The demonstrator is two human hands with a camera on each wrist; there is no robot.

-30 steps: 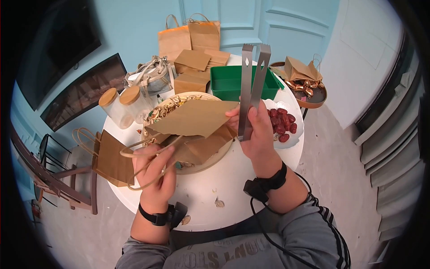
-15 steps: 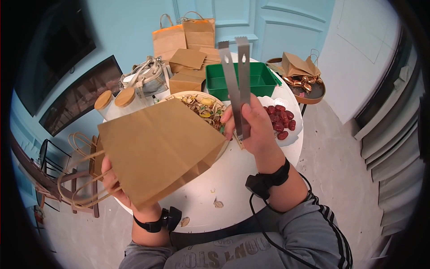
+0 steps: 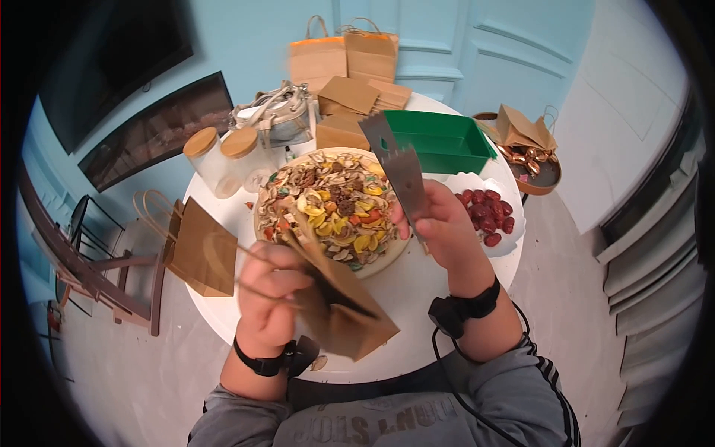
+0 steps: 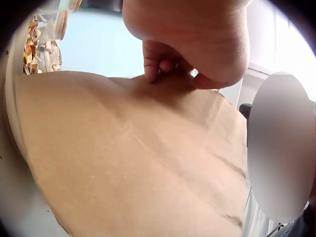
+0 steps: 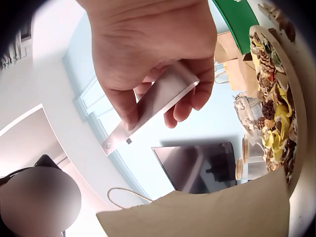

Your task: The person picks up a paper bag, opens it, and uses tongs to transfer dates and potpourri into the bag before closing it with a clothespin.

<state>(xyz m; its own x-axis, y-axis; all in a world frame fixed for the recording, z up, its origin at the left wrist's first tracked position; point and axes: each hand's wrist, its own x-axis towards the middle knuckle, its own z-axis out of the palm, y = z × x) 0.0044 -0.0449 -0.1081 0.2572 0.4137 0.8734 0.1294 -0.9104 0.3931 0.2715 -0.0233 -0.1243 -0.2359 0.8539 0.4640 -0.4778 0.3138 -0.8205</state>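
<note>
My left hand (image 3: 272,294) pinches a brown paper bag (image 3: 346,316) near its handles; the bag hangs tilted over the table's front part, its dark mouth showing. In the left wrist view the bag (image 4: 133,158) fills the lower part beneath the fingers (image 4: 154,66). My right hand (image 3: 447,227) grips metal tongs (image 3: 402,175) with the toothed ends up, seen also as the tongs (image 5: 160,96) in the right wrist view. Between and behind the hands lies a round tray (image 3: 381,267) of dried slices, yellow pieces and cones (image 3: 335,201).
Right of the tray stands a white plate (image 3: 514,242) of red dates (image 3: 488,212). A green box (image 3: 439,141) is behind it. Lidded jars (image 3: 212,164), a bag (image 3: 279,119) and paper bags (image 3: 357,56) stand at the back; another paper bag (image 3: 201,253) is at left.
The paper bag in my left hand has swung from over the tray toward the table's front, turning so its mouth shows. The tongs in my right hand have tilted and turned. The view has shifted.
</note>
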